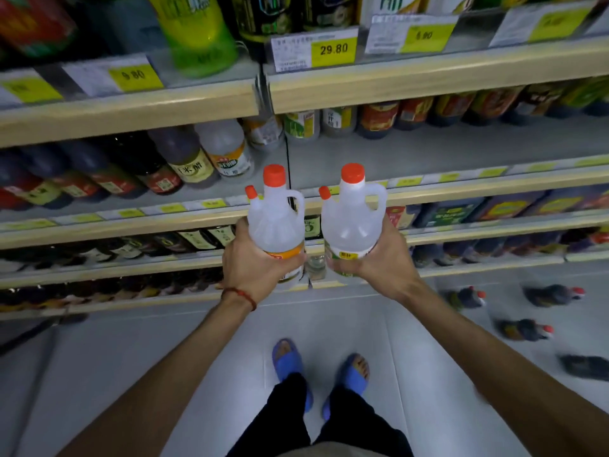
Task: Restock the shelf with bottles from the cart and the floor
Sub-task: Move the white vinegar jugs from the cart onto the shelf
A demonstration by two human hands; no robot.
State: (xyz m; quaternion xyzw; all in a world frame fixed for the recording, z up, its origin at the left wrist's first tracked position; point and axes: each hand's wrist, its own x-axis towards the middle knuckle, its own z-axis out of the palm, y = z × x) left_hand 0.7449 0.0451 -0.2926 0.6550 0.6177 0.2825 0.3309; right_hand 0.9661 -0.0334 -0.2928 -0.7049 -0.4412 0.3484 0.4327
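I hold two clear plastic jugs with orange caps upright in front of the shelving. My left hand (pixel 253 268) grips the left jug (pixel 275 214) round its lower body, over an orange label. My right hand (pixel 379 262) grips the right jug (pixel 352 212) the same way, over a green and white label. Both jugs are level with the middle shelf (pixel 461 150), whose right part is bare behind a row of bottles at the back. To the left on that shelf stand dark bottles and a similar clear bottle (pixel 227 148).
Several dark bottles with red caps (pixel 468 298) lie on the grey floor at the right. Shelves above and below are stocked, with yellow price tags (pixel 333 49) on their edges. My feet in blue sandals (pixel 286 357) stand close to the shelving.
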